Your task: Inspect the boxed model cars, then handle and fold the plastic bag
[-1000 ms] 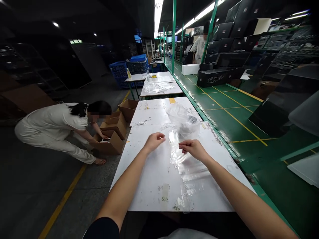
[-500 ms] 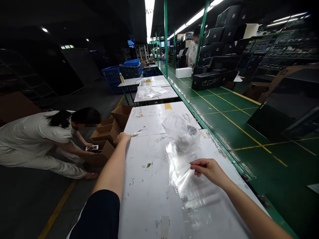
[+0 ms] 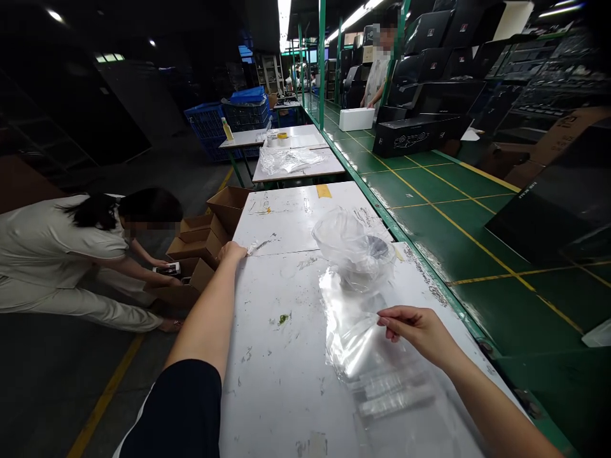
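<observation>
Clear plastic bag (image 3: pixel 363 346), lying mostly flat on the white surface (image 3: pixel 281 407), one corner pinched up in a narrow grip by the right hand (image 3: pixel 420 334), the film rising to a peak at the fingertips, perhaps to lift the top layer clear. Left hand (image 3: pixel 232 252) well apart at the surface's seam, fingers curled and pressed down, probably for bracing; any hold there impossible to tell, with a white scrap (image 3: pixel 256 247) just beside it. Directly above the bag, a crumpled clear bundle (image 3: pixel 353 248) with something dark inside. Off the surface's left side, a crouching co-worker (image 3: pixel 62 251), both hands at a phone-like handset (image 3: pixel 167 269) over an open cardboard box (image 3: pixel 186 286). Against the earlier view: right hand farther toward the right edge, film drawn up with it; left hand unmoved at the seam.
</observation>
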A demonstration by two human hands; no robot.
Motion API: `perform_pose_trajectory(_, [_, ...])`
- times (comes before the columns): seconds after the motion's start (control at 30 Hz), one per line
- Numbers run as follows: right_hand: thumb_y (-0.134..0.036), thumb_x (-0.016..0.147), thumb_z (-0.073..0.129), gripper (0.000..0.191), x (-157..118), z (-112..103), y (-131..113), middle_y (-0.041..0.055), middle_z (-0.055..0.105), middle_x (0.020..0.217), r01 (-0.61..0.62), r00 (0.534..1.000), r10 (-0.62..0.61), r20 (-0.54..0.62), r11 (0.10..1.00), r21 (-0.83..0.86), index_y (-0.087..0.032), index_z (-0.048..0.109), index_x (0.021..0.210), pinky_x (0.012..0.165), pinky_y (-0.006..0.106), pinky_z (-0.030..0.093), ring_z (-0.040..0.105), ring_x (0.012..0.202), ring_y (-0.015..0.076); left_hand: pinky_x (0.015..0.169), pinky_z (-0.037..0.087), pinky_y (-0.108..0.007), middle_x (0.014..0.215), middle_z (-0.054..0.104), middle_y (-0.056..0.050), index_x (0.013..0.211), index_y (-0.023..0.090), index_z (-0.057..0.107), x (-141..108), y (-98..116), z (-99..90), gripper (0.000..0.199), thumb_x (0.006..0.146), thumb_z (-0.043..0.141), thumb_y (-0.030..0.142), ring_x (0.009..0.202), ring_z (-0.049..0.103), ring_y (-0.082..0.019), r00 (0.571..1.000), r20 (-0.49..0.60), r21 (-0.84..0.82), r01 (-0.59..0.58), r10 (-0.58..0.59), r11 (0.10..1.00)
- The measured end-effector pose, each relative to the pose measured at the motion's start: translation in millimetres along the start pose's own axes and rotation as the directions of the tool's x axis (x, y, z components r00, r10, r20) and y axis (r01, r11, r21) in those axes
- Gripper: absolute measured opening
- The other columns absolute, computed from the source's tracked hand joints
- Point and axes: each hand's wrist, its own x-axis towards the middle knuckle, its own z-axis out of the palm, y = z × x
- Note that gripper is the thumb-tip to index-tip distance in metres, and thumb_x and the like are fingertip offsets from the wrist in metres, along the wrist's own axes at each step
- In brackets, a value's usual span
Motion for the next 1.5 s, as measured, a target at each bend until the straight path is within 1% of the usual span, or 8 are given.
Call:
perform_pose_trajectory(0.23, [-0.058, 0.06, 0.076, 0.053, 4.6, 0.5, 2.5, 0.0093, 0.064, 0.07, 0.011, 1.0, -0.011, -0.006, 1.0, 0.013, -0.013, 0.073, 0.088, 0.059, 0.027, 0.051, 0.056, 0.059, 0.0129, 0.076, 0.046, -0.028, 0.101, 0.067, -0.008, 0.091, 0.019, 0.068, -10.2, -3.0, -8.9, 0.022, 0.079, 0.057, 0.033, 0.094, 0.061, -0.022, 0.972, -0.041, -0.047, -0.234, 0.232, 0.971])
perform_pose_trajectory(0.5, [-0.055, 0.06, 0.077, 0.05, 4.5, -0.6, 7.8, 0.0087, 0.065, 0.071, 0.017, 0.999, -0.016, -0.032, 0.999, 0.034, -0.013, 0.072, 0.087, 0.058, 0.026, 0.051, 0.057, 0.058, 0.0124, 0.1, 0.032, -0.038, 0.111, 0.064, -0.008, 0.087, 0.021, 0.071, -27.6, 15.8, -15.6, 0.02, 0.082, 0.055, 0.031, 0.111, 0.052, -0.027, 0.837, -0.167, 0.15, -0.5, 0.52, 0.853])
perform_pose_trajectory(0.6, [-0.053, 0.061, 0.077, 0.049, 4.7, -0.2, 7.9, 0.0077, 0.065, 0.071, 0.017, 0.999, -0.015, -0.031, 0.998, 0.054, -0.013, 0.072, 0.087, 0.058, 0.025, 0.05, 0.057, 0.058, 0.0115, 0.086, 0.039, -0.028, 0.104, 0.067, -0.003, 0.084, 0.024, 0.071, -30.5, 18.5, -17.4, 0.016, 0.078, 0.06, 0.033, 0.096, 0.058, -0.02, 0.797, 0.045, 0.187, -0.599, 0.602, 0.779])
perform_pose_trajectory(0.7, [-0.051, 0.06, 0.078, 0.048, 4.2, 2.6, 5.4, 0.0065, 0.064, 0.069, 0.02, 1.0, -0.018, -0.021, 0.997, 0.079, -0.012, 0.071, 0.087, 0.059, 0.025, 0.05, 0.057, 0.058, 0.0111, 0.076, 0.04, -0.025, 0.093, 0.068, -0.003, 0.079, 0.024, 0.07, -32.4, 20.0, -13.2, 0.011, 0.074, 0.063, 0.031, 0.087, 0.06, -0.019, 0.808, 0.189, 0.233, -0.589, 0.558, 0.774])
perform_pose_trajectory(0.93, [-0.044, 0.062, 0.079, 0.053, -5.7, -2.6, 2.0, 0.0065, 0.067, 0.077, 0.101, 0.995, -0.098, -0.026, 0.977, 0.186, -0.012, 0.066, 0.102, 0.062, 0.026, 0.052, 0.062, 0.064, 0.0125, 0.079, 0.042, -0.031, 0.091, 0.067, -0.01, 0.084, 0.018, 0.065, -50.3, 27.5, -7.6, 0.012, 0.077, 0.057, 0.024, 0.093, 0.06, -0.028, 0.854, -0.005, 0.276, -0.498, 0.52, 0.822])
perform_pose_trajectory(1.13, [-0.039, 0.066, 0.075, 0.039, -23.0, -6.8, -5.5, 0.0082, 0.068, 0.08, 0.123, 0.992, -0.125, 0.015, 0.986, 0.115, -0.009, 0.067, 0.089, 0.067, 0.026, 0.053, 0.065, 0.069, 0.0139, 0.07, 0.046, -0.027, 0.079, 0.067, -0.005, 0.077, 0.016, 0.064, -164.2, 50.6, -20.1, 0.018, 0.069, 0.069, 0.03, 0.078, 0.062, -0.019, 0.86, -0.073, -0.499, -0.47, 0.505, 0.728])
perform_pose_trajectory(1.27, [-0.029, 0.076, 0.062, 0.023, -33.1, 8.1, -16.0, 0.0051, 0.067, 0.073, 0.21, 0.966, -0.156, 0.204, 0.937, -0.278, -0.011, 0.071, 0.087, 0.066, 0.023, 0.051, 0.064, 0.068, 0.0123, 0.078, 0.049, -0.03, 0.078, 0.067, -0.006, 0.075, 0.013, 0.062, -278.2, 61.1, -13.9, 0.031, 0.061, 0.079, 0.035, 0.077, 0.064, -0.018, 0.67, 0.163, -0.852, -0.274, 0.724, 0.445])
perform_pose_trajectory(1.5, [-0.017, 0.071, 0.053, 0.017, -50.6, 14.0, -13.9, 0.0022, 0.065, 0.071, 0.328, 0.937, -0.272, 0.221, 0.902, -0.28, -0.01, 0.067, 0.077, 0.064, 0.018, 0.048, 0.061, 0.066, 0.0093, 0.071, 0.045, -0.026, 0.071, 0.062, -0.004, 0.069, 0.012, 0.058, -365.7, 55.6, 12.3, 0.029, 0.062, 0.08, 0.03, 0.069, 0.058, -0.013, 0.433, 0.389, -0.873, -0.108, 0.813, 0.475])
